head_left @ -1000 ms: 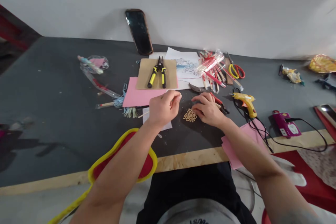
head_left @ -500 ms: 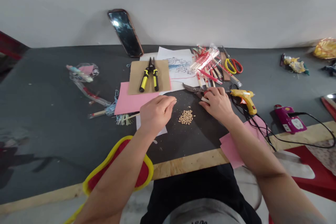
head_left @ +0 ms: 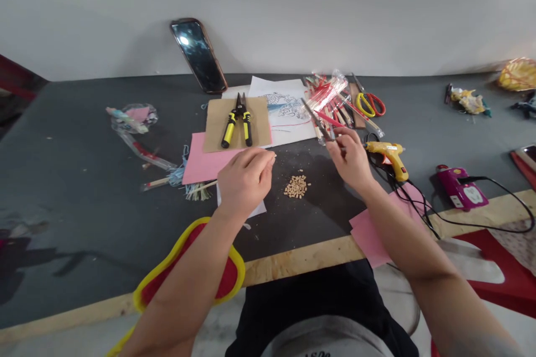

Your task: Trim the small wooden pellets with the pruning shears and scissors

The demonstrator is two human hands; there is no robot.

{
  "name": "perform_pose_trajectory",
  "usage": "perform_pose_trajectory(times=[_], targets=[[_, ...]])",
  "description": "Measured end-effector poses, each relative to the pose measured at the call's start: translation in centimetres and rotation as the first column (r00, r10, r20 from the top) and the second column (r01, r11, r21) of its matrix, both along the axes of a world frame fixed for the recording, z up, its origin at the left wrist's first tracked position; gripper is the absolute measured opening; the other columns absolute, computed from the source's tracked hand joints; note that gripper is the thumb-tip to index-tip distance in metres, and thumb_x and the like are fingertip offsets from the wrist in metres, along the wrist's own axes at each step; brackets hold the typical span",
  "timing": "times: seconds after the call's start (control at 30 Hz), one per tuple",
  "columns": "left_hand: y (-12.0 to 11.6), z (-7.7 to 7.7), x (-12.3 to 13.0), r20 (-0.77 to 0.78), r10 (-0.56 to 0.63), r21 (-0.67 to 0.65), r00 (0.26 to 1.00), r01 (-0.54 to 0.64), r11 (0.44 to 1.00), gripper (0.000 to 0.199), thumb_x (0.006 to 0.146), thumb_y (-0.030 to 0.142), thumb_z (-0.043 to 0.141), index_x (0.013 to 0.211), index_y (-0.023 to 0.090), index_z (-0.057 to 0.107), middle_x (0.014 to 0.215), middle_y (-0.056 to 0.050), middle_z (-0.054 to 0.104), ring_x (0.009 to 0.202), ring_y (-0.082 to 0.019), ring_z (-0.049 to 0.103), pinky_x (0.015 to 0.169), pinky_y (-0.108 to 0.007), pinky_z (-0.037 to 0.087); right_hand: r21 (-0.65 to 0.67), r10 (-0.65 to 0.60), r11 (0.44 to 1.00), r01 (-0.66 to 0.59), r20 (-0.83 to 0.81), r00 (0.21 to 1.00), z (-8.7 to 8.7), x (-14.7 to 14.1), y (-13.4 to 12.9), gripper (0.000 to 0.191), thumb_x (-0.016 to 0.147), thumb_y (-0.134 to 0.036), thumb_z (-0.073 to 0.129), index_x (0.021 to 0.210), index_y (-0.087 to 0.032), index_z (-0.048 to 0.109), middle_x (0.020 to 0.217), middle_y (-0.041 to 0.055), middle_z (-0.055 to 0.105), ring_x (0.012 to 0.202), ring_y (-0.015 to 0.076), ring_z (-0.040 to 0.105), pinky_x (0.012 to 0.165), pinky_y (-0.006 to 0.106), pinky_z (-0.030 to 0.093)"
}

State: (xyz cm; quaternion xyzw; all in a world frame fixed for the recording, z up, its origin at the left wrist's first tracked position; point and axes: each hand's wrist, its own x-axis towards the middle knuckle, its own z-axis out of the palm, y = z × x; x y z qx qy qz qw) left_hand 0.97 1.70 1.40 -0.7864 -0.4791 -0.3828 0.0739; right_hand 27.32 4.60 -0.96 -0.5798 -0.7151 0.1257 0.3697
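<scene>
My left hand (head_left: 246, 178) is closed in a pinch over the dark table, with a thin wooden stick (head_left: 206, 186) coming out behind it and a pale tip showing at the fingertips. My right hand (head_left: 349, 157) grips pruning shears (head_left: 317, 120), whose blades point up and left over the edge of the drawing paper. Between the hands and nearer the edge lies a small heap of short cut wooden pieces (head_left: 296, 186). Yellow-and-black snips (head_left: 238, 122) rest on a brown card (head_left: 215, 117).
A phone (head_left: 200, 56) leans on the wall. Wrapped sticks (head_left: 329, 95) and scissors (head_left: 371, 104) lie at the back. A yellow glue gun (head_left: 387, 153) with its cable is right of my right hand. A red-and-yellow shape (head_left: 226, 284) overlaps the front edge.
My right hand has lifted the shears off the table and turned them so the blades point more upward. My left hand has shifted slightly left.
</scene>
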Motion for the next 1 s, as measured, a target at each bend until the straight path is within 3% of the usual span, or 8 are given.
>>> perform_pose_trajectory(times=[0.1, 0.23, 0.33, 0.43, 0.53, 0.63, 0.73, 1.0], targets=[[-0.2, 0.2, -0.1, 0.003, -0.007, 0.079, 1.000, 0.007, 0.997, 0.015, 0.094, 0.017, 0.061, 0.096, 0.024, 0.074, 0.097, -0.006, 0.079, 0.089, -0.023, 0.074, 0.081, -0.035, 0.059, -0.190, 0.019, 0.977, -0.097, -0.372, 0.928, 0.9, -0.1, -0.3, 0.030, 0.086, -0.053, 0.064, 0.091, -0.024, 0.057, 0.106, 0.0105, 0.068, 0.091, 0.0230, 0.066, 0.066, 0.035, 0.055], [0.0, 0.2, -0.2, 0.082, -0.017, 0.067, 0.996, 0.011, 0.998, 0.014, 0.094, 0.018, 0.062, 0.097, 0.022, 0.075, 0.096, -0.007, 0.079, 0.089, -0.022, 0.074, 0.082, -0.034, 0.060, -0.312, 0.003, 0.839, -0.447, -0.817, 0.576, 2.4, -0.5, -1.2, 0.034, 0.074, -0.042, 0.078, 0.090, -0.025, 0.054, 0.106, 0.0043, 0.069, 0.078, 0.0180, 0.068, 0.060, 0.031, 0.054], [0.0, 0.3, -0.3, 0.153, -0.025, 0.034, 0.988, 0.020, 0.999, 0.013, 0.094, 0.019, 0.063, 0.097, 0.019, 0.076, 0.095, -0.008, 0.080, 0.087, -0.020, 0.075, 0.080, -0.030, 0.059, -0.234, 0.004, 0.778, -0.583, -0.926, 0.378, 3.2, -0.7, -1.9, 0.030, 0.072, -0.030, 0.080, 0.092, -0.026, 0.059, 0.128, 0.0046, 0.065, 0.090, 0.0200, 0.071, 0.063, 0.030, 0.057], [-0.4, 0.8, -0.2, 0.264, -0.023, -0.066, 0.964, 0.042, 0.997, 0.012, 0.093, 0.020, 0.065, 0.094, 0.018, 0.076, 0.093, -0.007, 0.080, 0.082, -0.017, 0.076, 0.076, -0.026, 0.059, -0.177, 0.042, 0.755, -0.632, -0.948, 0.316, 3.4, -0.4, -2.2, 0.030, 0.072, -0.025, 0.078, 0.097, -0.027, 0.062, 0.135, 0.0039, 0.063, 0.100, 0.0226, 0.071, 0.070, 0.035, 0.061], [-0.9, 1.5, -0.1, 0.465, 0.045, -0.277, 0.884, 0.098, 0.956, 0.012, 0.092, 0.025, 0.067, 0.095, 0.018, 0.077, 0.083, -0.005, 0.079, 0.062, -0.013, 0.070, 0.061, -0.023, 0.055, -0.148, 0.134, 0.769, -0.622, -0.914, 0.383, 3.0, -0.1, -2.2, 0.021, 0.075, -0.023, 0.074, 0.084, -0.025, 0.055, 0.134, 0.0034, 0.064, 0.100, 0.0229, 0.071, 0.076, 0.040, 0.062], [-1.0, 2.0, 0.0, 0.675, 0.147, -0.444, 0.723, 0.239, 0.864, 0.014, 0.088, 0.029, 0.072, 0.094, 0.018, 0.076, 0.075, -0.004, 0.076, 0.050, -0.009, 0.060, 0.045, -0.019, 0.046, -0.079, 0.289, 0.878, -0.473, -0.699, 0.654, 2.5, 0.1, -1.8, 0.016, 0.078, -0.016, 0.065, 0.082, -0.025, 0.052, 0.125, 0.0049, 0.067, 0.102, 0.0226, 0.070, 0.083, 0.042, 0.061], [-0.7, 2.1, 0.1, 0.792, 0.229, -0.507, 0.566, 0.402, 0.762, 0.015, 0.084, 0.032, 0.076, 0.089, 0.018, 0.077, 0.071, -0.004, 0.073, 0.047, -0.008, 0.054, 0.038, -0.017, 0.037, 0.073, 0.305, 0.952, -0.296, -0.269, 0.914, 1.9, 0.0, -1.5, 0.024, 0.074, -0.007, 0.055, 0.090, -0.024, 0.059, 0.127, 0.0098, 0.064, 0.116, 0.0256, 0.065, 0.098, 0.044, 0.055], [0.0, 1.6, 0.4, 0.866, 0.329, -0.497, 0.376, 0.585, 0.640, 0.021, 0.073, 0.033, 0.085, 0.082, 0.016, 0.076, 0.066, -0.004, 0.070, 0.044, -0.005, 0.048, 0.036, -0.015, 0.031, 0.069, 0.305, 0.938, -0.340, 0.304, 0.903, 0.1, -1.3, -2.1, 0.044, 0.073, -0.006, 0.049, 0.114, -0.020, 0.060, 0.158, 0.0172, 0.042, 0.137, 0.0352, 0.051, 0.102, 0.053, 0.050]])
